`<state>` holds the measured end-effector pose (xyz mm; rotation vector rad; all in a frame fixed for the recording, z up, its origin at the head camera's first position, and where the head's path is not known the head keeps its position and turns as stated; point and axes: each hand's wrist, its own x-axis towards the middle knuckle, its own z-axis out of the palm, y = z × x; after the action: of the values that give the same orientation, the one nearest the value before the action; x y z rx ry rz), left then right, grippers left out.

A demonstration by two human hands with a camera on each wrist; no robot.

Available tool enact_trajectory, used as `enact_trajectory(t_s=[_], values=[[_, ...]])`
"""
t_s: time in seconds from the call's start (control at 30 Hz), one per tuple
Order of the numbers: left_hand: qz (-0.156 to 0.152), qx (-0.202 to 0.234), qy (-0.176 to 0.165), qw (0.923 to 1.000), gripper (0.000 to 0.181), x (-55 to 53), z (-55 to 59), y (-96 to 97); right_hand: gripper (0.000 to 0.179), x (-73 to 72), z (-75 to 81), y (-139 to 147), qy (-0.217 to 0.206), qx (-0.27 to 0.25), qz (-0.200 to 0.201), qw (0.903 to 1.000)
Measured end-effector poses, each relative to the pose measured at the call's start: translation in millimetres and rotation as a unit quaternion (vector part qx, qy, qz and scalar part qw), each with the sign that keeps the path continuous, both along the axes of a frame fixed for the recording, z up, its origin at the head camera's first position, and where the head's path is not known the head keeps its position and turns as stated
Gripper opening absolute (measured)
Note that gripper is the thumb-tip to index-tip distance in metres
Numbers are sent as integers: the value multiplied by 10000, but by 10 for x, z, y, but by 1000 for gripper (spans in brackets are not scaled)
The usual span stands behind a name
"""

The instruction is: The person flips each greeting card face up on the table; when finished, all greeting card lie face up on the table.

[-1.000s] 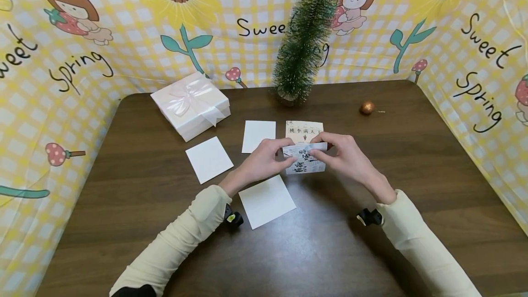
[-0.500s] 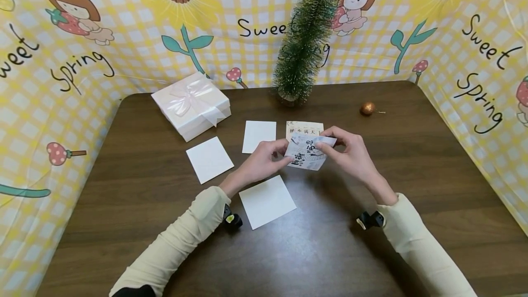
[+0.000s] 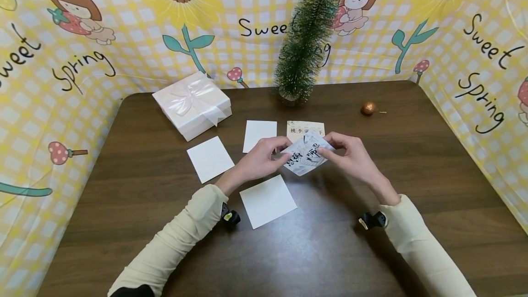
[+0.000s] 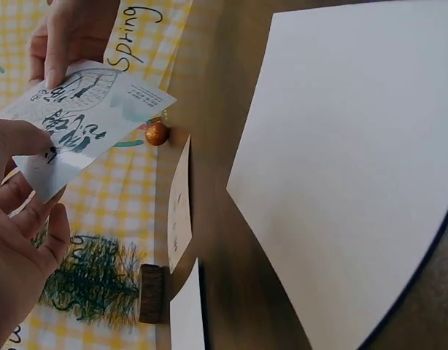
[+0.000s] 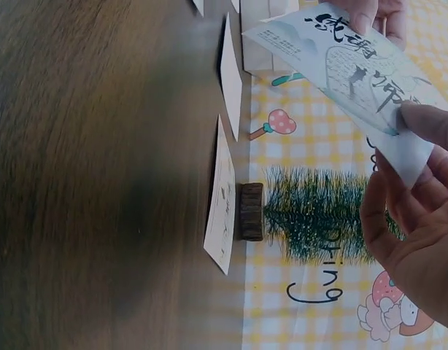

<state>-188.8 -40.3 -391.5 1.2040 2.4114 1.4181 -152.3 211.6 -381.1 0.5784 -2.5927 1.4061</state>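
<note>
A pale grey-blue card with black brush characters is held up off the table between both hands, turned so two corners point left and right. My left hand pinches its left corner, thumb on the printed face. At the opposite corner my right hand pinches it the same way, as the right wrist view shows with the thumb on the card. Behind it a cream card with printed characters lies on the table, partly covered by the held card in the head view.
White cards lie on the table: one in front of the left hand, one at left, one behind. A white gift box with a ribbon stands back left. A small tinsel tree and a copper bauble stand farther back.
The card, tilted edge-up a second ago, now faces up more and has been rotated so a corner points toward the front. Both hands keep their pinch on it.
</note>
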Motion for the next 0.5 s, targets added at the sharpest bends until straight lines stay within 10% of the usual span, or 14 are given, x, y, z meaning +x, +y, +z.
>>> enact_trajectory(t_s=[0.23, 0.5], values=[[626, 181, -161, 9977, 42, -20, -55, -2, 6, 10, 16, -16, -13, -833, -233, 9963], [557, 555, -701, 9944, 36, -7, -64, 44, 8, -4, -7, -30, -152, -1408, -444, 9889]])
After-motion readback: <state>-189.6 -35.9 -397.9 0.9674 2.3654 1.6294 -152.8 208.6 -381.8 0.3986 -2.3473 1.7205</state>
